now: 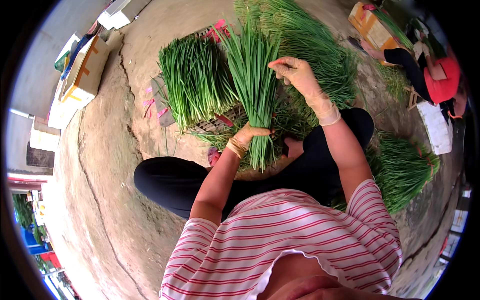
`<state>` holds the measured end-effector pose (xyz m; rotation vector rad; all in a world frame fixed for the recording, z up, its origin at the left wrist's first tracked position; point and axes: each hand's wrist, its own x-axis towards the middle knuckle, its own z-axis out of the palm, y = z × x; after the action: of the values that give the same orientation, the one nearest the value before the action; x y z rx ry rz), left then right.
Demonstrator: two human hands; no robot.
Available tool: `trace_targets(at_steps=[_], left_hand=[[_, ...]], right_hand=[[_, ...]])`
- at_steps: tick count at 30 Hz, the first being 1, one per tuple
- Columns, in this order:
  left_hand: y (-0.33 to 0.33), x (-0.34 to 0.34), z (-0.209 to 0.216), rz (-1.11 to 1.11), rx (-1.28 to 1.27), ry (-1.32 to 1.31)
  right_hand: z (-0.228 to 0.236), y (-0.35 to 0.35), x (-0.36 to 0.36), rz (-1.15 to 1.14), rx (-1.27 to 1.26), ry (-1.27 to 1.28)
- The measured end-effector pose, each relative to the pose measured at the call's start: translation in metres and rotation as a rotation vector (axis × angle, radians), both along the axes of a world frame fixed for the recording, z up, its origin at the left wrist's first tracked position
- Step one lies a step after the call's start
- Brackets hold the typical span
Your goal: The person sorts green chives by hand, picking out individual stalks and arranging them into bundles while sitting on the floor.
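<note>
My left hand [247, 137], in a thin pale glove, is closed round the lower part of a bunch of garlic chives [255, 80], whose green leaves fan out away from me. My right hand [296, 75], gloved too, is raised beside the leaves' right edge. Its thumb and fingertips are pinched together, and whatever they hold is too small to name. Left of the bunch, a thick stack of chives [192, 75] lies on a low crate [216, 123]. Loose chive leaves [292, 119] litter the ground between my legs.
A large chive pile [315, 47] spreads behind my right hand, and another chive heap [400, 170] lies at my right. Foam boxes [82, 75] stand far left. Another person [442, 80] sits at the far right near a taped box [372, 30]. Pink strips [149, 106] lie on the cracked concrete.
</note>
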<state>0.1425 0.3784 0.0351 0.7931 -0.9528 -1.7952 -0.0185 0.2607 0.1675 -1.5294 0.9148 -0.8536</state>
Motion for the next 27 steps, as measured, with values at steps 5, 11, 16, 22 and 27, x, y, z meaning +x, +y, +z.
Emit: trace_targets(at_steps=[5,11,16,22,27], left_hand=[[0.002,-0.004,0.009,0.015,0.048,-0.014],[0.001,0.002,0.007,0.013,0.006,0.021],[-0.005,0.007,0.007,0.080,-0.020,-0.004],[-0.013,0.016,0.045,0.350,0.008,0.124],[-0.024,0.031,0.052,0.394,0.083,0.289]], right_hand=[[-0.014,0.013,0.014,0.055,0.126,-0.101],[-0.018,0.009,0.011,-0.062,0.176,-0.314],[0.002,-0.011,-0.018,0.134,0.019,0.328],[-0.051,0.007,-0.009,0.696,0.165,0.528],[-0.060,0.004,-0.005,0.349,0.141,0.049]])
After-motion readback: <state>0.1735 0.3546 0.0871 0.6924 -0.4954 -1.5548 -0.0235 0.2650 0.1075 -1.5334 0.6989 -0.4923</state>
